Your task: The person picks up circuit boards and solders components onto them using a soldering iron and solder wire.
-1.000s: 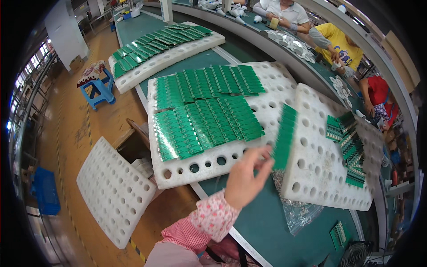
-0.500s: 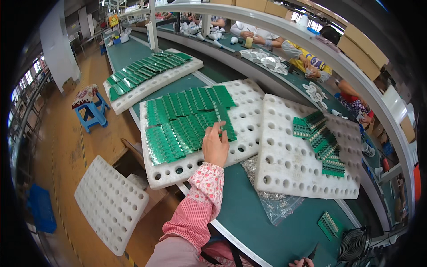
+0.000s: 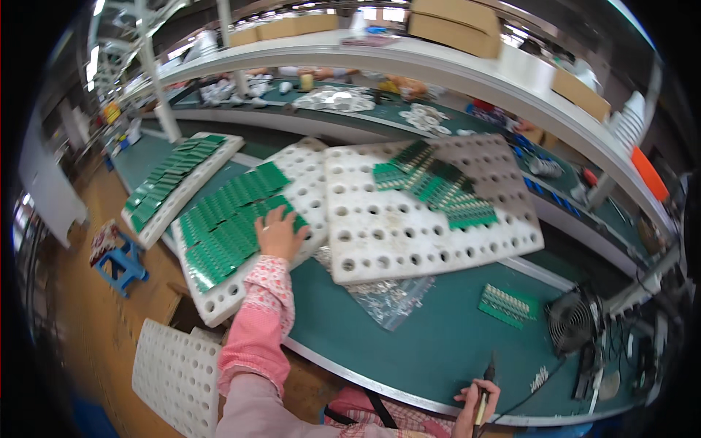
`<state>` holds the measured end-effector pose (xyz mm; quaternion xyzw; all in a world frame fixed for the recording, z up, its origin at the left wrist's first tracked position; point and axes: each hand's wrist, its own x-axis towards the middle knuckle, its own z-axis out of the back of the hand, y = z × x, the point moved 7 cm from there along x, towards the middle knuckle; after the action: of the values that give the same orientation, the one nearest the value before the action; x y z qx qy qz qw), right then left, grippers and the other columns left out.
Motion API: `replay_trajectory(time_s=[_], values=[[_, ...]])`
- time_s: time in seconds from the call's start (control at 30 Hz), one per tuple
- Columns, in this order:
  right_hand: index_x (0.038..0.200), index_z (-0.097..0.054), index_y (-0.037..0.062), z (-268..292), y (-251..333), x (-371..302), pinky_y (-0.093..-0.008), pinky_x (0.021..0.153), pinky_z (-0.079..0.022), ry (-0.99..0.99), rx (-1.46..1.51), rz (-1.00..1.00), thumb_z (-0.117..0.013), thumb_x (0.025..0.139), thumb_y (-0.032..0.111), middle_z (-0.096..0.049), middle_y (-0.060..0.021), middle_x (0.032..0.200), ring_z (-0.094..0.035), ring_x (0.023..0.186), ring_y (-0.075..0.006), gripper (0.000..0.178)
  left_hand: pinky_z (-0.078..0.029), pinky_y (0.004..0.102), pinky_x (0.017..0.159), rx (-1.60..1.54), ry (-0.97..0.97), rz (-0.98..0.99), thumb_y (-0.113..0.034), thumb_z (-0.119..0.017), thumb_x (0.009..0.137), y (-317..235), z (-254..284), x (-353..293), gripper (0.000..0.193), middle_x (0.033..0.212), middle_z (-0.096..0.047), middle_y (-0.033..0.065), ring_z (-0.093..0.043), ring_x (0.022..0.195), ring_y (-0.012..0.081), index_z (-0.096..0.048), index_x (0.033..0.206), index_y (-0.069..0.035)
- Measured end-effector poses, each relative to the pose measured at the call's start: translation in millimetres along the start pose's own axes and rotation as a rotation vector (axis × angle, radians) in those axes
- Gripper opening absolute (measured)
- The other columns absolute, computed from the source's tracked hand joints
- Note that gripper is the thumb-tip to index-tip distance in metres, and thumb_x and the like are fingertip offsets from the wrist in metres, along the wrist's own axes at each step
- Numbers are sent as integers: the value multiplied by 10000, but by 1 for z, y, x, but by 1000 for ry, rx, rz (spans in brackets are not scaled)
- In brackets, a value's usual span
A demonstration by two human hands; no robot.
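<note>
My left hand (image 3: 280, 235) rests with spread fingers on the near right end of rows of green circuit boards (image 3: 219, 226). These boards lie on a white foam tray with holes (image 3: 301, 159). Low at the right, my right hand (image 3: 478, 403) is closed around a soldering iron (image 3: 489, 371), its dark tip end pointing up and a cord trailing right. Ahead of that hand, a green board panel with pale parts in rows (image 3: 507, 305) lies on the green bench (image 3: 423, 343). A few small pale parts (image 3: 539, 379) are beside the iron.
Another foam tray (image 3: 372, 255) bears several populated boards (image 3: 438, 186); a clear bag of small parts (image 3: 391, 299) lies partly under it. A black fan (image 3: 573, 317) stands right. A further board-laden tray (image 3: 230, 146), a blue stool (image 3: 123, 269) and a white shelf (image 3: 328, 47) surround the bench.
The view has swung to the right. My left hand has gone from pinching at a board's edge to lying spread over the boards. My right hand with the iron now shows more fully.
</note>
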<state>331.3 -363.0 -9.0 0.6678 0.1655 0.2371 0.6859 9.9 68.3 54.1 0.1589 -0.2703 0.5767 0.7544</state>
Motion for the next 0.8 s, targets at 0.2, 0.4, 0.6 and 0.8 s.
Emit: replay_trajectory(time_s=[0.2,0.4,0.6,0.8], values=[[1017,-517,8,13,15,-6,-254,617,-537,-8,8,-30,-559,903,3,-530,-99,956,-603,731,-137,122,-315,534,980,124,127,115,-445,-645,816,19,-29,1,461,1233,-579,74,-494,1177,243,-650,1143,-120],[966,-575,21,49,19,-3,-250,608,-482,-38,-129,93,-613,841,-50,-563,-98,909,-598,717,-143,148,-361,456,945,-42,-208,-115,-288,-640,857,-80,57,0,283,1170,-614,79,-556,1089,256,-678,1050,-86],[947,-614,43,65,34,12,-314,628,-475,-49,-352,422,-662,776,-85,-611,-120,876,-587,742,-242,219,-422,395,884,-851,167,-633,-162,-707,796,-318,80,-70,235,1035,-660,109,-613,985,290,-657,986,-34],[971,-630,56,70,29,10,-298,604,-486,-66,-283,479,-677,762,-79,-605,-135,880,-608,715,-241,253,-451,425,900,-527,380,-810,-412,-758,733,-417,2,-93,643,1188,-573,169,-590,1026,344,-564,1196,-11]])
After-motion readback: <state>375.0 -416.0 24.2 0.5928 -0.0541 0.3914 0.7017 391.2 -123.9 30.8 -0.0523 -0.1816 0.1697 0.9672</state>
